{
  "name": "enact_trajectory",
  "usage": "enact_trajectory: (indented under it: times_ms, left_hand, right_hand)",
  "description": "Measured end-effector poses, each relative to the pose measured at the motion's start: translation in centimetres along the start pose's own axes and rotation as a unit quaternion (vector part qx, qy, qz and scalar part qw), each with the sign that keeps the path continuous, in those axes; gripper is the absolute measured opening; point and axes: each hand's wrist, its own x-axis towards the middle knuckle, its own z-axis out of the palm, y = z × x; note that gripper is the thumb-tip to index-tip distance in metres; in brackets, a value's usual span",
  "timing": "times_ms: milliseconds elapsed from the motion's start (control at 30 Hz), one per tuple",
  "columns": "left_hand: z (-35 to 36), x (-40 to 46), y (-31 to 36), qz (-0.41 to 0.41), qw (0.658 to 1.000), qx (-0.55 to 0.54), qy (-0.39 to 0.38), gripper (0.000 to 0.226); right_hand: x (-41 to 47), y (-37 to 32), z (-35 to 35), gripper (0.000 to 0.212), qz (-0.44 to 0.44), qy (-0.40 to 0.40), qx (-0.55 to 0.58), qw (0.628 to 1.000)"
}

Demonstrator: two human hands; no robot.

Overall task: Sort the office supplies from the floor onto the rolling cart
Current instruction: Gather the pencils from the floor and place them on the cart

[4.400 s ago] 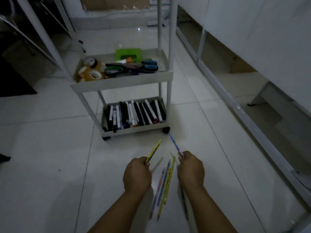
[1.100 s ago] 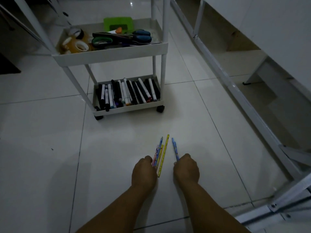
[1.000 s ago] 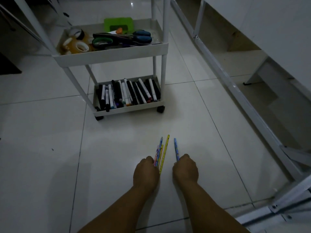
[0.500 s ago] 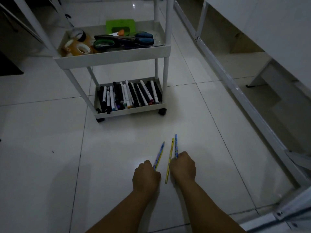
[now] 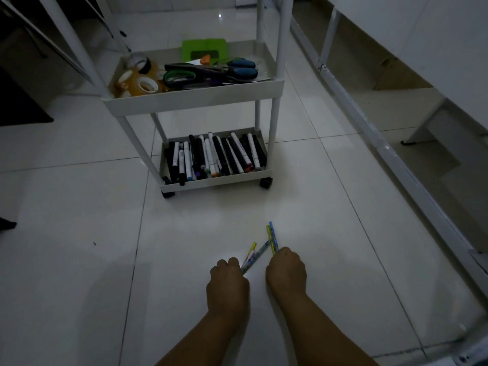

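Note:
Low over the white tiled floor, my left hand (image 5: 227,282) grips a few thin pencils (image 5: 254,256), yellow and blue, that slant up to the right. Beside it, my right hand (image 5: 286,270) grips two more pencils (image 5: 272,237), one yellow and one blue, pointing away from me; the two bunches cross near their tips. Ahead stands the white rolling cart (image 5: 194,97). Its middle tray holds tape rolls (image 5: 142,84), scissors (image 5: 208,72) and a green box (image 5: 204,50). Its bottom tray (image 5: 215,180) is full of markers (image 5: 215,157).
A white metal frame rail (image 5: 390,157) runs diagonally along the right, with shelving behind it. Slanted white frame legs (image 5: 71,40) stand at the upper left beside the cart. A dark mat (image 5: 15,107) lies at the far left. A dark speck (image 5: 94,243) marks the floor.
Both hands have closed round the pencils and lifted them off the floor; the two bunches now cross. The view has tilted up a little, so the cart sits lower in the frame.

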Motion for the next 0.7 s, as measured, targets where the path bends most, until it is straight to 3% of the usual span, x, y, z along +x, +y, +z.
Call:
enact_trajectory:
  times_ms: [333,500,700]
  left_hand:
    - [-1.3,0.1,-0.6,0.026,0.998,0.046,0.023,0.033]
    - [-4.0,0.9,-0.8,0.036,0.998,0.011,0.043,0.036]
    - [-12.5,4.0,-0.9,0.097,0.978,-0.006,0.185,0.047]
  right_hand:
    - [0.1,-0.9,-1.3,0.022,-0.006,0.003,0.005,1.000]
    - [0.5,-2.2,-3.5,0.024,-0.043,0.042,0.027,0.998]
    - [1.1,-7.2,-10.2,0.029,-0.144,0.173,0.076,0.971]
